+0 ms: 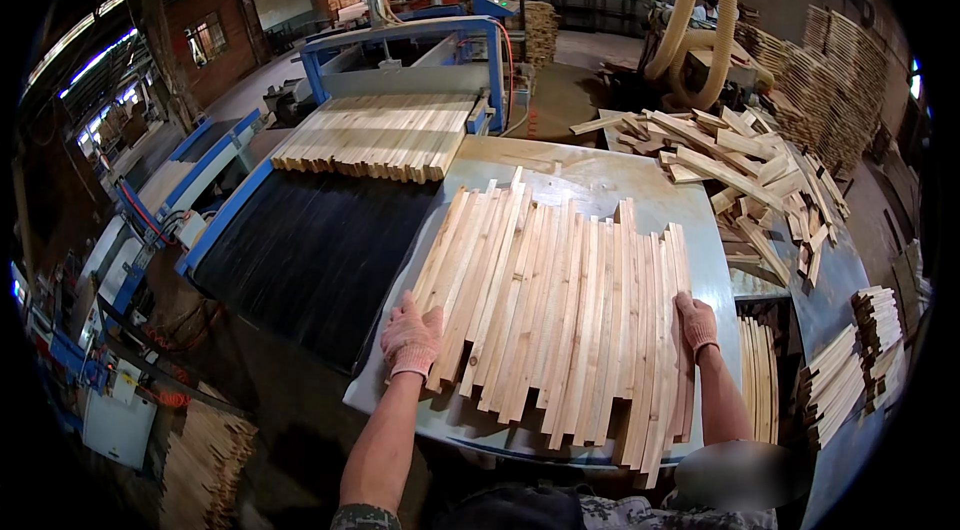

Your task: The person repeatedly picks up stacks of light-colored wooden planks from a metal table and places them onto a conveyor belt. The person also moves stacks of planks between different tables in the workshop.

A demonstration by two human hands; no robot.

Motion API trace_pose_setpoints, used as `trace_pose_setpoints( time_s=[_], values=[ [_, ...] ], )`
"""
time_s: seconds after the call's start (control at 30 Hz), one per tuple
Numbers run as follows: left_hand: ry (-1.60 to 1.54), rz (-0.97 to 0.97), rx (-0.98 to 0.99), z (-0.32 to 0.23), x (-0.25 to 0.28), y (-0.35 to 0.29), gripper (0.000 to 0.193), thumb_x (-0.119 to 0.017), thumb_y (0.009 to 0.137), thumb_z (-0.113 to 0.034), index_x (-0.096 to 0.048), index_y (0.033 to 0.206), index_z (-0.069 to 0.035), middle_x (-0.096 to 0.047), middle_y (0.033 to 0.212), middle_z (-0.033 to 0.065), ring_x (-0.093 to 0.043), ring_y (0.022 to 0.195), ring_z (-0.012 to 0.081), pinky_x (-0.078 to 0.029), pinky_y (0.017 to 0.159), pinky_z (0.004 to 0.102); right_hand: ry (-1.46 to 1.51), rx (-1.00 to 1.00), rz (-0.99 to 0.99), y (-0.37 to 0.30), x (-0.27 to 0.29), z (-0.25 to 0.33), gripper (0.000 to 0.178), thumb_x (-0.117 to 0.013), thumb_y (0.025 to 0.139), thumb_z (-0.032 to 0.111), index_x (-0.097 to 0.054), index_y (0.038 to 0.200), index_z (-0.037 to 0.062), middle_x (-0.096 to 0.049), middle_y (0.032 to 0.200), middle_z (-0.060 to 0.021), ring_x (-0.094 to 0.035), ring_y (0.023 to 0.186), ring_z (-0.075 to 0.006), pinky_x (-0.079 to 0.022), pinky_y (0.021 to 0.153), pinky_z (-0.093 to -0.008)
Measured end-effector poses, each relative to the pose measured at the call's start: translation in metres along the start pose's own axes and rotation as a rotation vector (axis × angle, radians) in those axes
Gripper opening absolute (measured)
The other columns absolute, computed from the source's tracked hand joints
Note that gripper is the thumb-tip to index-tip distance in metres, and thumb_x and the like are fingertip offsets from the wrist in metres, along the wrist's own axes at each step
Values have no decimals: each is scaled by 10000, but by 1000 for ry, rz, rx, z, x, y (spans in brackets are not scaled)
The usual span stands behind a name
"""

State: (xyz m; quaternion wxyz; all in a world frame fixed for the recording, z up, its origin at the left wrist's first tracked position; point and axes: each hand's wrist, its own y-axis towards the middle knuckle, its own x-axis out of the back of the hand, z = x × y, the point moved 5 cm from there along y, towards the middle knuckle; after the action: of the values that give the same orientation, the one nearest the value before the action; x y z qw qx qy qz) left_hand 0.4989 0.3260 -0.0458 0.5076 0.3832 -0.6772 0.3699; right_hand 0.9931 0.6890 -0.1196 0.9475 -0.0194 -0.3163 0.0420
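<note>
A row of pale wooden strips (560,310) lies side by side on a metal-topped table (590,165), their ends uneven. My left hand (412,337), in a pinkish knit glove, grips the row's left edge near its front end. On the opposite side my right hand (697,321), gloved alike, has its fingers curled against the outermost strip. The row sits between the two hands. Left of the table runs a black conveyor belt (310,240), where another row of strips (375,130) lies under the front of a blue-framed machine (405,30).
A loose heap of wood pieces (745,160) covers the far right. Below it, more strips (760,370) stand in a gap beside the table, and small bundles (835,385) lie farther right. Beige hoses (690,20) hang behind; a person (708,5) is in the background near tall wood stacks (835,80).
</note>
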Motion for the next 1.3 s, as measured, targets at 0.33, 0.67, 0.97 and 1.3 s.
trace_pose_setpoints(
  time_s=[0.33, 0.67, 0.97, 1.3],
  values=[
    [2, -28, -21, 0, 2, -2, 857, -522, 1013, -652, -321, 1663, -132, -575, 1489, 191, -640, 1291, 361, -532, 1048, 493, -34, 6, -12, 7, -4, -10, 666, -648, 968, 610, -766, 987, -46, -736, 874, -261, -696, 824, -359, -527, 809, -457],
    [1, -25, -20, 2, -2, 0, 844, -526, 1010, -657, -331, 1662, -158, -574, 1491, 184, -638, 1292, 362, -535, 1045, 494, -35, 21, -17, 6, -4, -7, 660, -646, 973, 601, -771, 975, -47, -739, 867, -265, -704, 820, -356, -533, 808, -458],
    [21, -1, -8, -2, 0, 0, 853, -502, 1009, -686, -323, 1665, -170, -567, 1490, 169, -632, 1298, 351, -534, 1046, 492, -37, 16, -19, 9, -3, -12, 675, -636, 986, 609, -778, 1013, -50, -753, 903, -269, -723, 857, -367, -541, 824, -454],
    [22, 5, 2, -1, 1, -1, 851, -502, 1015, -674, -307, 1668, -165, -551, 1518, 175, -627, 1312, 351, -529, 1061, 497, -52, 3, -6, -3, 2, 6, 637, -682, 990, 559, -764, 966, -72, -734, 824, -169, -660, 780, -247, -526, 786, -408]
  ],
)
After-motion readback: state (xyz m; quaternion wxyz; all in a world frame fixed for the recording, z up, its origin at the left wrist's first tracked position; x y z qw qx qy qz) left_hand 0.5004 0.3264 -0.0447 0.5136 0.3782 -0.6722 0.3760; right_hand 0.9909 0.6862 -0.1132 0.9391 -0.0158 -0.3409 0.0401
